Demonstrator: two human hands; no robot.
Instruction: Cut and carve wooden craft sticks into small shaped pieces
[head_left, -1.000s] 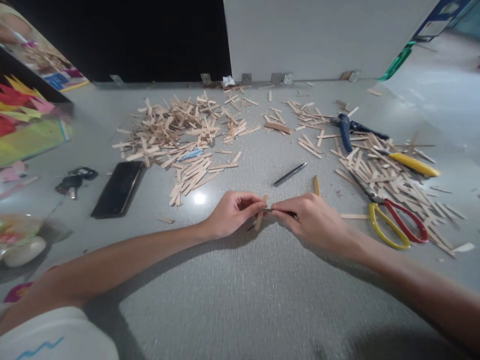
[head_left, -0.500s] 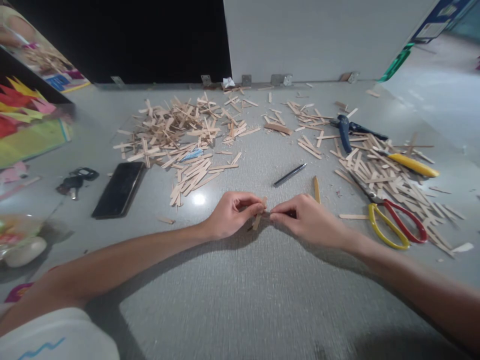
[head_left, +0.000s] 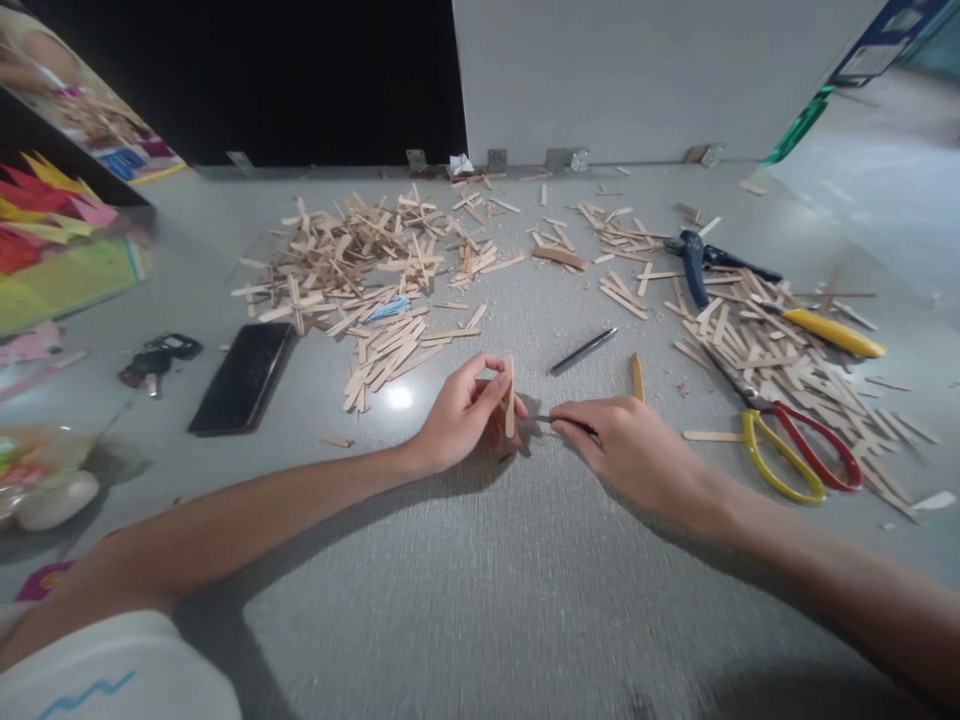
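Note:
My left hand pinches a short wooden craft stick and holds it upright just above the grey table. My right hand is closed around a thin dark tool whose tip points left at the stick's lower end. The two hands are close together near the table's middle. A black pen and a single yellowish stick lie just beyond them.
A big heap of wooden sticks lies at the back left, another spread at the right with red-and-yellow scissors, blue pliers and a yellow-handled tool. A black phone and keys lie at the left.
My left hand has lifted and turned the stick from slanted to upright. My right hand has drawn slightly apart, its tool tip still pointing at the stick.

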